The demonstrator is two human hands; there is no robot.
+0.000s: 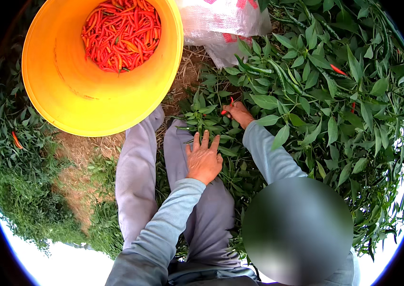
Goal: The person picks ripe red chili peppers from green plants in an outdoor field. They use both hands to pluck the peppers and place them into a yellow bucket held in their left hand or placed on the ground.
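My right hand (240, 113) reaches in among the leaves of a chili plant (264, 102), its fingers closed around a red chili pepper (223, 112). Another red tip shows just above those fingers; whether it belongs to the same pepper I cannot tell. My left hand (205, 157) lies palm down over leafy stems by my knee, fingers apart and nothing in it. A deep yellow bucket (80, 103) stands beyond my feet to the left. Many red chilies (123, 35), a few orange or green, cover its bottom.
A white woven plastic sack (220, 23) with red print lies right of the bucket. Chili plants crowd the right side, bearing green chilies (284, 77) and a red one (337, 69). Straw-strewn soil (80, 150) runs along the left beside more plants. A blurred patch hides the lower right.
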